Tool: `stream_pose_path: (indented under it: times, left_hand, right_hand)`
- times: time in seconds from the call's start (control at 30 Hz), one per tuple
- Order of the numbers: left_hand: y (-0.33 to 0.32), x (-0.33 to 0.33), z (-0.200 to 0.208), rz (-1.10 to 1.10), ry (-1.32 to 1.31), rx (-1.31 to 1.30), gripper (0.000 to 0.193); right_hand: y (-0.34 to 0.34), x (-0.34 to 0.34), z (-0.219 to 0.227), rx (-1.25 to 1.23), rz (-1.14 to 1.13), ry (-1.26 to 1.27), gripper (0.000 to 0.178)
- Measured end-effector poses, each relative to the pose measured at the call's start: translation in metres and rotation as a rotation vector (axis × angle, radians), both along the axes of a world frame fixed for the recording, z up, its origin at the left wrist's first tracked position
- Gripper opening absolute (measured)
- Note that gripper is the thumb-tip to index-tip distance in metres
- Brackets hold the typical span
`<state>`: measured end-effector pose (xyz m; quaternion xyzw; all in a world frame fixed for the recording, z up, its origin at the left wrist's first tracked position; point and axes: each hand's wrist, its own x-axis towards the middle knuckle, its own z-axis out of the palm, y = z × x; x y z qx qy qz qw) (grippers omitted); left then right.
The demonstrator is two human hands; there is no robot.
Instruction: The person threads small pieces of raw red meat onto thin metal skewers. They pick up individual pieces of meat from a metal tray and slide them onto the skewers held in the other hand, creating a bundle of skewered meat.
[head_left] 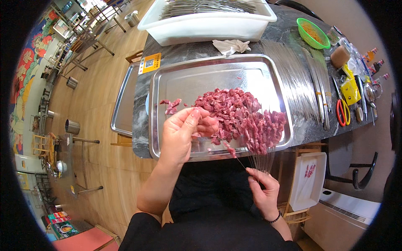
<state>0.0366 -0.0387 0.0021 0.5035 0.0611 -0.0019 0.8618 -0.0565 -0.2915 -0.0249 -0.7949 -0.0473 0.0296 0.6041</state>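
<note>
My right hand (264, 190) is closed around the lower ends of a bundle of thin metal skewers (262, 164). Their upper parts carry threaded chunks of raw red meat (268, 129), held over the right side of a steel tray (180, 81). One skewer slants left, apart from the bundle, with a few meat pieces (229, 149) near its tip. Over the tray's near left part, my left hand (186, 131) has its fingers curled and thumb pressed in; what they hold is hidden. Beside it lies a heap of cut meat (222, 108), with a few loose pieces (171, 106) farther left.
Behind the tray stands a white tub (205, 30) of skewers, with a crumpled tissue (231, 47) before it. Bare skewers (291, 79) lie to the right, near scissors (342, 113) and a green basket (313, 33). A white tray (307, 184) sits lower right.
</note>
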Motion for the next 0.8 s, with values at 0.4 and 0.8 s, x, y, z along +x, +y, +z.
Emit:
stream_pose_path:
  times: [0.4,0.8]
  left_hand:
    - [-0.019,-0.021,-0.011,0.228,-0.058,-0.083,0.024]
    - [-0.029,-0.037,0.002,-0.16,0.007,0.178,0.026]
  right_hand:
    - [0.019,0.008,0.001,0.043,0.016,0.044,0.028]
    - [0.017,-0.004,-0.008,0.097,-0.034,0.107,0.027]
